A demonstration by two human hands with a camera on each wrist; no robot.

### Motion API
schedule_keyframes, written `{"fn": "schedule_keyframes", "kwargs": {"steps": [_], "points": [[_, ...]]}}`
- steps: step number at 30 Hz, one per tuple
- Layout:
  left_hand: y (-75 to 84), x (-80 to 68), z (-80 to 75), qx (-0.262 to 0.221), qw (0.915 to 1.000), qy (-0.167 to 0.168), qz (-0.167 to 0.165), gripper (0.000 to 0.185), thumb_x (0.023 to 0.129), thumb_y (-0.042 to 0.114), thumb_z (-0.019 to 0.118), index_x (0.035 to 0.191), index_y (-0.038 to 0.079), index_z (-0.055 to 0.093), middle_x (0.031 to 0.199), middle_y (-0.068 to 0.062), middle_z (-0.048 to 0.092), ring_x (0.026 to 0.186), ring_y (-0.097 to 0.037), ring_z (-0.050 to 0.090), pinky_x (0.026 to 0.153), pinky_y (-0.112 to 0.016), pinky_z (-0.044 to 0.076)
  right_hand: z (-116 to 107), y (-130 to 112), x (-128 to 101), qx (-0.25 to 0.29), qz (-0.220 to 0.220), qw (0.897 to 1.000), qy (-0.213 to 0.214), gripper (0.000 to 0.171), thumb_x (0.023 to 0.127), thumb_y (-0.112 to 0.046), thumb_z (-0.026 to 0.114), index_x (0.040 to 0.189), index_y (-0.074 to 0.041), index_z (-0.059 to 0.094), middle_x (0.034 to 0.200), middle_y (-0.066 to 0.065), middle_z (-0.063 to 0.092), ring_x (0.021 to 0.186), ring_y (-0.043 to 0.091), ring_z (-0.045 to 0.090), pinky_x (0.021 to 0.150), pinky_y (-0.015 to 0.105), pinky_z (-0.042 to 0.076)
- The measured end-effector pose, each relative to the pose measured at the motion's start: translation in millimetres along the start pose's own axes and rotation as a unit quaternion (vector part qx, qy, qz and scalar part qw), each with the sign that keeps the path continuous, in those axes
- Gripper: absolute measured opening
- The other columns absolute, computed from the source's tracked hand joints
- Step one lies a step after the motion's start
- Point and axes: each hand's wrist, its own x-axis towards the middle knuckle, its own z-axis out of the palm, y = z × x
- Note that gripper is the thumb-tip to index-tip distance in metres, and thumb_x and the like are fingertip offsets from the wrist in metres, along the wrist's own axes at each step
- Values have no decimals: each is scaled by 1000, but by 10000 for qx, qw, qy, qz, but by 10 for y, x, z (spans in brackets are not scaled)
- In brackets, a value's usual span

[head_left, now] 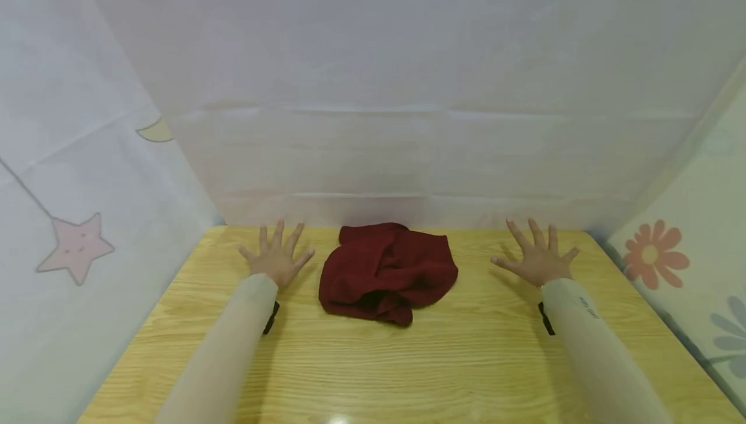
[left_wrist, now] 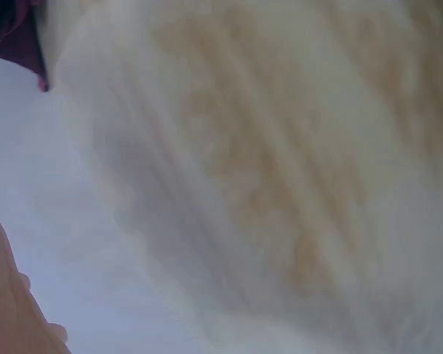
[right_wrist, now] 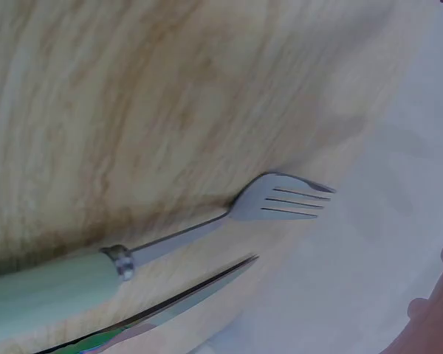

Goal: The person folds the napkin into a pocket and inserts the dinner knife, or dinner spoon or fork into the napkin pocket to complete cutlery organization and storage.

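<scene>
A crumpled dark red cloth (head_left: 387, 272) lies near the far edge of the wooden table (head_left: 466, 359). My left hand (head_left: 278, 257) rests flat on the table just left of the cloth, fingers spread, holding nothing. My right hand (head_left: 537, 257) lies flat with spread fingers further off to the cloth's right, also holding nothing. The blurred left wrist view shows a corner of the cloth (left_wrist: 15, 37) and an edge of the hand (left_wrist: 7, 295). In the right wrist view a fork (right_wrist: 280, 200) with a pale green handle and a knife (right_wrist: 184, 295) lie on the wood, untouched.
White fabric screens close in the table at the back (head_left: 373, 120), left (head_left: 76, 184) and right (head_left: 688, 249), the side ones printed with a star and flowers. Bare wood stretches from the cloth to the near edge. The fork and knife do not show in the head view.
</scene>
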Motion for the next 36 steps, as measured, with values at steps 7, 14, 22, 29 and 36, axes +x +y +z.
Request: {"fn": "schedule_keyframes", "kwargs": {"steps": [7, 14, 22, 29, 36], "points": [[-74, 5, -61, -108, 9994, 298, 120, 80, 96, 79, 25, 161, 44, -6, 169, -16, -2, 149, -51, -16, 89, -90, -13, -9, 26, 14, 24, -165, 9998, 76, 102, 85, -84, 49, 163, -40, -1, 168, 20, -2, 146, 58, -17, 86, 91, -13], [53, -145, -325, -627, 9972, 309, 273, 80, 100, 70, 35, 163, 38, -2, 169, -13, -12, 149, -50, -19, 91, -90, -10, -127, -200, -84, 432, -366, 9983, -98, 101, 88, -79, 52, 163, -39, -2, 168, 20, -10, 145, 58, -19, 88, 92, -9], [343, -396, -443, -1517, 9861, 484, 480, 78, 105, 61, 37, 164, 31, -4, 168, -14, -17, 149, -51, -15, 98, -89, 2, -39, -623, -255, 1341, -780, 9869, 450, 92, 94, -58, 65, 164, -28, 15, 166, 23, 1, 146, 59, 2, 96, 86, 21], [496, -550, -299, -4023, 9153, 187, 106, 76, 108, 45, 46, 164, 14, 5, 165, -26, -4, 149, -52, 5, 112, -74, 16, 233, -979, -332, 3509, -129, 9363, 20, 84, 98, -41, 67, 163, -14, 20, 159, 31, 11, 140, 57, 24, 102, 72, 37], [605, -524, -207, -5352, 8364, -892, -780, 70, 107, 41, 48, 162, 12, 15, 165, -24, 13, 150, -43, 20, 114, -60, 33, 302, -1182, -306, 5096, 916, 8527, -692, 84, 100, -29, 66, 162, -10, 13, 163, 30, 8, 140, 48, 36, 100, 52, 51]]}}
